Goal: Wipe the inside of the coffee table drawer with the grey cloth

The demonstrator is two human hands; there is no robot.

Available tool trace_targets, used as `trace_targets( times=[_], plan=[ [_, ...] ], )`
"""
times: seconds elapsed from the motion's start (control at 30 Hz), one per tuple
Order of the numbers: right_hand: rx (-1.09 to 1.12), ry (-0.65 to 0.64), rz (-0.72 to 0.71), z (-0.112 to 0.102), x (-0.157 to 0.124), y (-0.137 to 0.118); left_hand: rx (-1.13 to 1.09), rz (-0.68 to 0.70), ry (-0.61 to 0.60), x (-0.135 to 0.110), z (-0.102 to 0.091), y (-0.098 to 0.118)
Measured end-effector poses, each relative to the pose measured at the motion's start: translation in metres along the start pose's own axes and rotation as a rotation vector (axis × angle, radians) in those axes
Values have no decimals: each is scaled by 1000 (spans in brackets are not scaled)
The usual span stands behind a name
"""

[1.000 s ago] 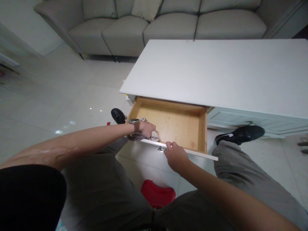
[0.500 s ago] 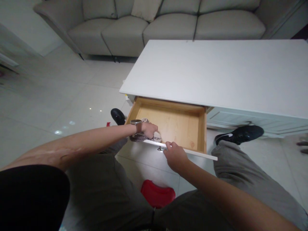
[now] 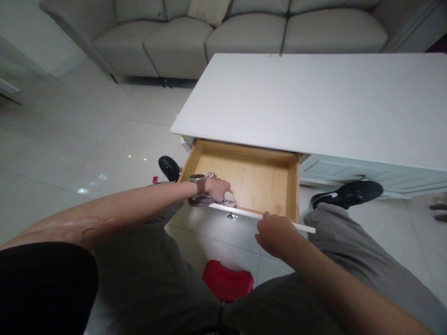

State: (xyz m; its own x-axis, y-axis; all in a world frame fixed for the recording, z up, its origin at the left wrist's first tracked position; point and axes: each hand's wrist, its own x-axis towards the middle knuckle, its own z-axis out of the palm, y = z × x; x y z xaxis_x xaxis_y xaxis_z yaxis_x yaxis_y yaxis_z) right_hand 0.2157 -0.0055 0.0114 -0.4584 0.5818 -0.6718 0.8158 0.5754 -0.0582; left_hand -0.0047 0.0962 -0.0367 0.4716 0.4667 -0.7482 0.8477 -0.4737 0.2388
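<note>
A wooden drawer with a white front is pulled out of the white coffee table. My left hand, with a watch on its wrist, is closed on a crumpled cloth at the drawer's front left corner. Part of the cloth hangs over the front edge. My right hand grips the top of the drawer front, right of the small metal knob; its fingers are wrapped over that edge.
A grey sofa stands behind the table. Below the drawer is a red seat between my legs. My black shoes rest on the tiled floor either side of the drawer. A small red object lies by the left shoe.
My right hand has slid to the right along the drawer front, away from the knob. My left hand has stayed at the front left corner with the cloth.
</note>
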Motion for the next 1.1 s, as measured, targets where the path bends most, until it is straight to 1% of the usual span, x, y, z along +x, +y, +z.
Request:
trace_targets(
  times=[0.1, 0.2, 0.27, 0.4, 0.47, 0.53, 0.6, 0.7, 0.8, 1.0, 1.1],
  plan=[
    [-40, -11, 27, 10, -5, -13, -5, 24, -10, 1, -4, 8],
    [12, 0, 51, 14, -7, -20, -10, 39, -4, 6, -7, 16],
    [44, 0, 50, 13, -7, -22, -12, 53, 1, 13, -8, 21],
    [65, -60, 46, 8, -6, -26, -39, 90, -3, 31, -9, 32],
    [56, -83, 23, 6, -6, -29, -67, 116, -7, 40, -9, 39],
    [58, -80, -32, 6, -8, -31, -96, 156, -3, 49, -11, 48],
    [80, -76, -121, 6, -10, -34, -109, 195, 7, 56, -14, 60],
    [111, -163, -223, 7, -13, -38, -100, 209, 15, 67, -19, 80],
    [140, -243, -227, 10, -12, -44, -89, 212, 27, 77, -25, 102],
    [116, -284, -249, 17, -4, -54, -91, 283, 43, 99, -37, 150],
    [113, -297, -257, 19, -1, -56, -108, 321, 52, 107, -42, 169]
  ],
)
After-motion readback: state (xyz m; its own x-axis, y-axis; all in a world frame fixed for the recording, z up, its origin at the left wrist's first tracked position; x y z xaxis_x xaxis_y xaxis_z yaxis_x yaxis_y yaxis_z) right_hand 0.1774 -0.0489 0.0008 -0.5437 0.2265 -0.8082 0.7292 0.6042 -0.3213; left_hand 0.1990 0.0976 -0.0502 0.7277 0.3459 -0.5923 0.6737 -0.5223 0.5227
